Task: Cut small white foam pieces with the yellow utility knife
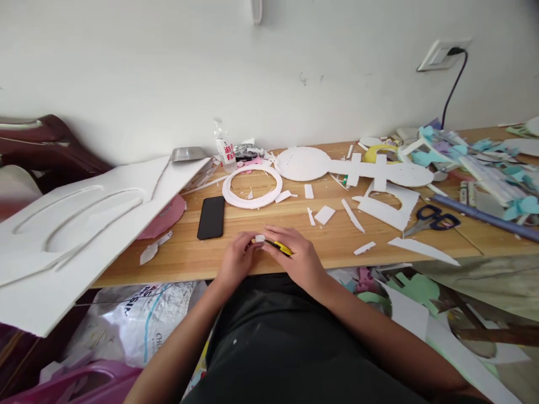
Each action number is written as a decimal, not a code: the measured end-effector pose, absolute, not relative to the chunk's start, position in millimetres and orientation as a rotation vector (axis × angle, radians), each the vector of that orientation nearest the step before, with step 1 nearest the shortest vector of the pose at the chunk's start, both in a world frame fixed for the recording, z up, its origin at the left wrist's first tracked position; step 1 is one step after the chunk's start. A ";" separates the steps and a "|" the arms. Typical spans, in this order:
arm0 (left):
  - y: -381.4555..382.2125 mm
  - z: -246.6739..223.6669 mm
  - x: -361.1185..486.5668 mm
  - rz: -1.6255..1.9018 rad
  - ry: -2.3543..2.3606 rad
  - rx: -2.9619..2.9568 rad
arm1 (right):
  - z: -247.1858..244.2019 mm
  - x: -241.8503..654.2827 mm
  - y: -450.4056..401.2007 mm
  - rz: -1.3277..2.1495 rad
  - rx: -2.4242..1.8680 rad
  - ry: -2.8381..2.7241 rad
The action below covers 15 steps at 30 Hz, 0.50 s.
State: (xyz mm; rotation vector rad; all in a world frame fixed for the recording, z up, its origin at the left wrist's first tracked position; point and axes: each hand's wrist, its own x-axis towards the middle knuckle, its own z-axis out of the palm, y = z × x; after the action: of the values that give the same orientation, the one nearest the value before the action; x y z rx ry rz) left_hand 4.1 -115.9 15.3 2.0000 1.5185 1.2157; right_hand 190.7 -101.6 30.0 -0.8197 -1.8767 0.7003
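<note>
My left hand [239,255] pinches a small white piece of foam board [259,238] just above the front of the wooden table. In my right hand [298,258] is a utility knife [283,247] with a yellow and black handle, its front end pointing at the white piece. The blade itself is too small to make out. Behind my hands lie a white foam ring [227,188], a black phone [211,217] and a few small foam offcuts [324,215].
A large white foam board [96,224] overhangs the table's left side. A plastic bottle [226,147] stands near the wall. At the right are a long white cut-out shape [303,163], scissors [433,217], a blue tube [484,216] and piled scraps. Bags and offcuts lie below the table [177,269].
</note>
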 end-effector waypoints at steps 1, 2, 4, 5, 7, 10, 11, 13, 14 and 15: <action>-111.5 8.2 5.9 1.202 1.537 1.988 | 25.8 188.5 -94.6 0.647 -0.840 -1.923; -108.7 2.7 7.1 1.190 1.553 1.975 | 21.6 186.8 -88.6 0.616 -0.858 -1.957; -106.7 -3.8 7.8 1.179 1.584 1.953 | 14.0 185.0 -80.6 0.600 -0.878 -2.002; -106.8 -5.1 7.4 1.179 1.585 1.953 | 11.1 184.9 -78.6 0.599 -0.882 -2.020; -107.8 -5.7 5.9 1.183 1.570 1.966 | 7.8 185.3 -77.8 0.586 -0.895 -2.042; -108.7 -5.5 3.8 1.179 1.564 1.980 | 7.4 185.4 -80.5 0.553 -0.894 -2.053; -108.8 -5.5 3.2 1.175 1.567 1.983 | 7.9 184.9 -81.5 0.543 -0.876 -2.052; -108.8 -5.6 2.2 1.170 1.569 1.987 | 8.9 183.1 -82.5 0.527 -0.823 -2.064; -108.8 -5.5 1.6 1.168 1.562 1.985 | 9.2 181.9 -82.5 0.519 -0.796 -2.072; -108.8 -5.4 0.9 1.172 1.549 1.974 | 9.4 180.8 -82.2 0.512 -0.776 -2.081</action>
State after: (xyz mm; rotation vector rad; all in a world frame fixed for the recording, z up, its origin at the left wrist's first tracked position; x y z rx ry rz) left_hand 0.9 -108.8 -5.4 1.9741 1.5488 1.1720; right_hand 180.8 -82.2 9.4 -0.7758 -2.0812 0.5118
